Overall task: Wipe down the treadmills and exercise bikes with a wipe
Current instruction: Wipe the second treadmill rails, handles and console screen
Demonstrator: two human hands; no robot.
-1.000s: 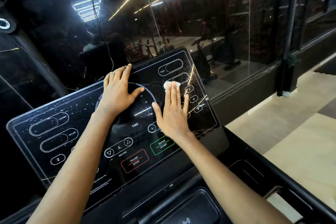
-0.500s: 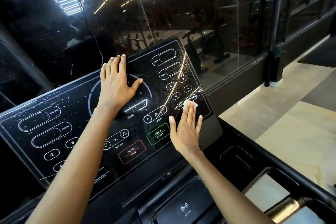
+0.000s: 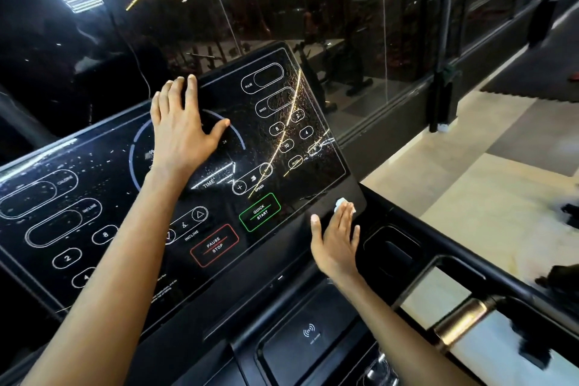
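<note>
As the wipe [image 3: 341,204] has slid from the top of the console [image 3: 326,178] down its right-hand strip, it now sits at the bottom corner, to the right of the green start button [image 3: 260,212] and a little below it. A second ago it was well above that button, beside the dial; half a second ago it was over the small number keys up and to the right of the button.

The right hand [image 3: 336,243] presses it flat with straight fingers, nothing curled round it, and only a white edge shows past the fingertips. The left hand [image 3: 180,131] has stayed where it was, up and to the left of the button, spread flat and open on the dial, seemingly bracing the panel.

So one downward pass along the right side looks finished. Fine droplets [image 3: 103,163] remain on the glass far to the left of the button, and some streaks above it, so most of the console seems yet to be wiped. The tray recess [image 3: 391,247], to the right of the button and lower, and the handlebar [image 3: 463,320] beyond it, look untouched.
</note>
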